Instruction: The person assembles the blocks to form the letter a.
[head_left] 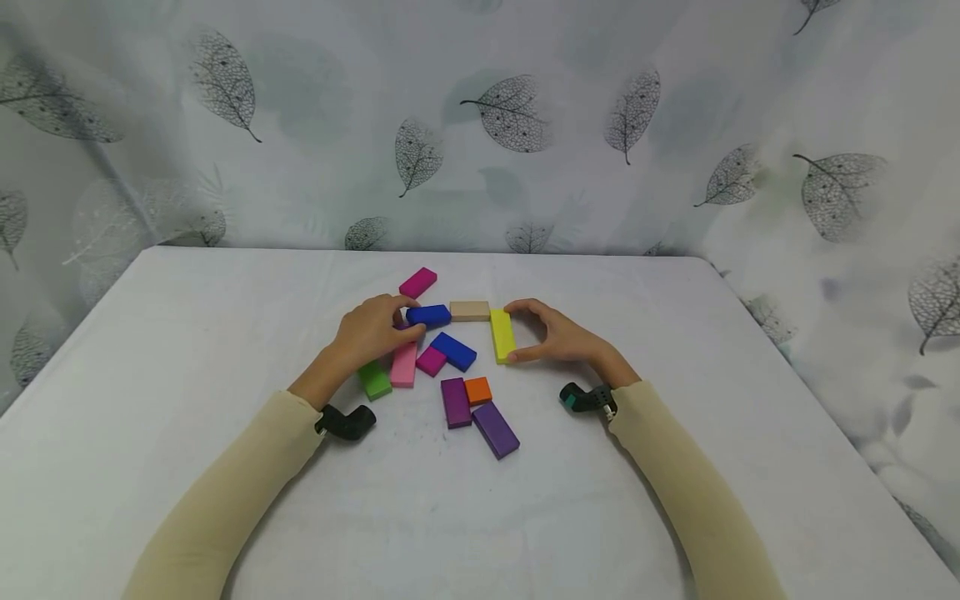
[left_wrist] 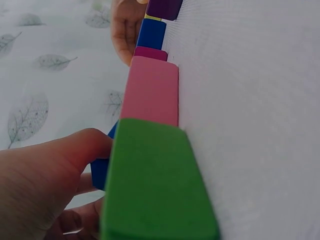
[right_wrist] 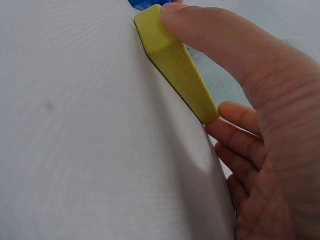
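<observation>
My left hand (head_left: 371, 327) pinches a blue block (head_left: 428, 316) between thumb and fingers at its left end. To the right of that block, end to end with it, lies a natural-wood block (head_left: 470, 312). With thumb and fingertips at its two ends, my right hand (head_left: 558, 335) holds a yellow block (head_left: 502, 337) beside the wooden one. The right wrist view shows the thumb on the near end of the yellow block (right_wrist: 180, 70). In the left wrist view, a green block (left_wrist: 155, 185) partly hides the blue block.
Below the left hand are the green block (head_left: 374, 380) and a pink one (head_left: 403, 365). A magenta block (head_left: 417, 282) lies behind it. A second blue block (head_left: 454, 351) touches a small magenta one (head_left: 431, 361). Nearer me are two purple blocks and an orange block (head_left: 477, 391).
</observation>
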